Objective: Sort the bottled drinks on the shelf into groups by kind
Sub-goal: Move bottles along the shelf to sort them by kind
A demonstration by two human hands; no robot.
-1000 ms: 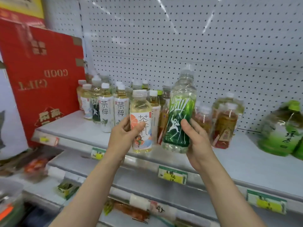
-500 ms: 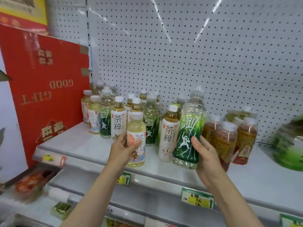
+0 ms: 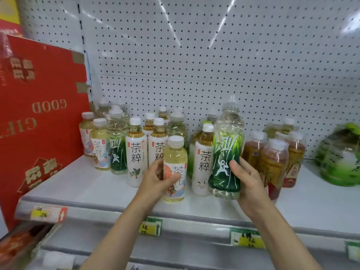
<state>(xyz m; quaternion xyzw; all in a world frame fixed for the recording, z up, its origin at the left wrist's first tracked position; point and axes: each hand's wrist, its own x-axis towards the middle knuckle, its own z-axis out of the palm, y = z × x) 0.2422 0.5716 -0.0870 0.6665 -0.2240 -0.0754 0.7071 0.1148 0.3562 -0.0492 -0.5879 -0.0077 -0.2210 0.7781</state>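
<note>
So both hands were busy at the front of the white shelf [image 3: 93, 190]. The left hand [image 3: 155, 182] had its fingers curled around a small pale-yellow bottle [image 3: 175, 168] with a white cap and an orange-slice label, standing upright near the shelf's front edge. The right hand [image 3: 247, 182] was wrapped around a taller clear bottle [image 3: 227, 152] with a green label and a white leaping figure on it, held upright just beside a white-labelled tea bottle [image 3: 203, 160]. More white-labelled teas and another green one [image 3: 117, 151] stood behind to the left, amber-brown bottles [image 3: 272, 162] to the right. A red cardboard box [image 3: 39, 123] leaned at the shelf's left end.
</note>
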